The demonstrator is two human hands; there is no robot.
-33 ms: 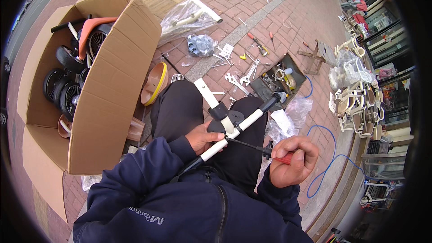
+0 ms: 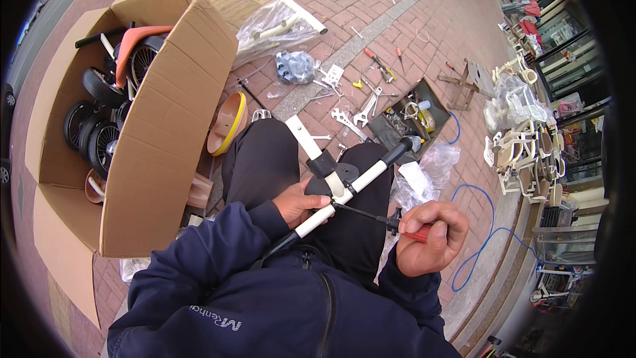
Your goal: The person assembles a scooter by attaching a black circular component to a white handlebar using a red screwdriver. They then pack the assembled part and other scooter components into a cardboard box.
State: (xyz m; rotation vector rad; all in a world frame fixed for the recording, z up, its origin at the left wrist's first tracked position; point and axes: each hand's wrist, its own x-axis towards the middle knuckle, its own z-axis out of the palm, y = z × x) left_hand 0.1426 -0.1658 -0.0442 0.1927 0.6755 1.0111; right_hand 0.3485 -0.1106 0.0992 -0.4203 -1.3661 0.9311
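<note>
Across my thighs lies a white handlebar (image 2: 371, 176) with black grips and a white stem (image 2: 303, 136) carrying a black collar. My left hand (image 2: 299, 204) is closed on the handlebar close to where the stem joins it, thumb on top; its other fingers are partly hidden. In my right hand (image 2: 434, 235) is a screwdriver (image 2: 363, 213) with a red handle and a long dark shaft. Its tip meets the joint beside my left thumb. What the tip touches is too small to make out.
An open cardboard box (image 2: 165, 132) with wheels stands at the left. Ahead lie wrenches (image 2: 365, 107), screwdrivers and a metal toolbox (image 2: 424, 126). Plastic wrap (image 2: 434, 169) and a blue hose (image 2: 491, 209) lie at the right, near stacked white child seats (image 2: 523, 149).
</note>
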